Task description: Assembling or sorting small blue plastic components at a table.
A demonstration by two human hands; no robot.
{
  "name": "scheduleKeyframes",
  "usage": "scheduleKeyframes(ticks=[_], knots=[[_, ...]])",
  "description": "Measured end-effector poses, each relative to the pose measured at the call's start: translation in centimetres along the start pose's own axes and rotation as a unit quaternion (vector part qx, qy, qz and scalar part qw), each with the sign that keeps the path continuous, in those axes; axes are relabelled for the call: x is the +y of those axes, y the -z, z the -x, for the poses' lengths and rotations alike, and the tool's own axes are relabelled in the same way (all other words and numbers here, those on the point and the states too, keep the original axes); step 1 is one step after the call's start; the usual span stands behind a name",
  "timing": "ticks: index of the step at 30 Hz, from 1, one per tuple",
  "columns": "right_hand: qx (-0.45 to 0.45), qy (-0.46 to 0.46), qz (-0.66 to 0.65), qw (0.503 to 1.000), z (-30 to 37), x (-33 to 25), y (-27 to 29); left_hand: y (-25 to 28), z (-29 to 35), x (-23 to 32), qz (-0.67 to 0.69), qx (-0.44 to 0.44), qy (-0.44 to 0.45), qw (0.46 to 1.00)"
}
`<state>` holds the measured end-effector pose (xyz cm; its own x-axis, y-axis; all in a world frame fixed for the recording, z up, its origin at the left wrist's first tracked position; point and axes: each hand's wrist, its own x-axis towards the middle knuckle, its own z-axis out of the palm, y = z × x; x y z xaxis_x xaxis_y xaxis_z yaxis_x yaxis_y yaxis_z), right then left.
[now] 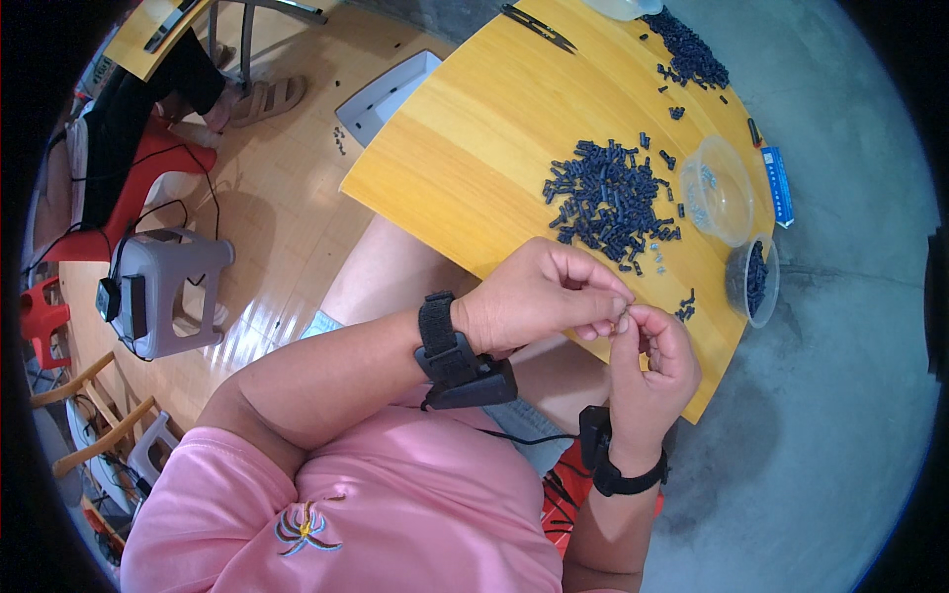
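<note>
My left hand and my right hand meet fingertip to fingertip above the near edge of the yellow table. Both are closed in a pinch. Whatever lies between the fingertips is too small and too covered to make out. Just beyond my hands spreads a pile of small black plastic parts. A few tiny silvery pieces lie at its near edge. Some loose black parts are close to my right hand.
A clear round tub holds small silvery pieces; another tub holds black parts. A blue packet, black snips and a second black heap lie farther off. A wall borders the table's right. Another person sits far left, near a grey stool.
</note>
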<state>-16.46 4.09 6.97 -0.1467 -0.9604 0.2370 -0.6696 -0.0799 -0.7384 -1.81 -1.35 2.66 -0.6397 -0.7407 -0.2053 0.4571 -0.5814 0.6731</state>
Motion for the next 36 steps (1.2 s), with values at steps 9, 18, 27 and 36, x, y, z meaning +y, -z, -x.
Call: scheduleKeyframes(ticks=[9, 18, 27, 36], knots=[[0.029, -0.024, 0.012, 0.999, 0.2, 0.0, -0.2, 0.0, -0.2, -0.4, 0.017, 0.016, 0.022, 0.999], [0.008, 0.022, 0.074, 0.997, -0.1, -0.7, -0.1, 0.1, -0.3, -0.7, 0.028, 0.007, 0.022, 0.999], [0.001, 0.075, 0.114, 0.991, -0.2, -0.2, -0.1, 0.1, -0.4, -0.6, 0.025, 0.008, 0.037, 0.999], [0.01, 0.001, 0.013, 1.0, 0.0, 0.3, 0.0, 0.2, -0.4, -0.9, -0.006, -0.026, -0.025, 0.999]])
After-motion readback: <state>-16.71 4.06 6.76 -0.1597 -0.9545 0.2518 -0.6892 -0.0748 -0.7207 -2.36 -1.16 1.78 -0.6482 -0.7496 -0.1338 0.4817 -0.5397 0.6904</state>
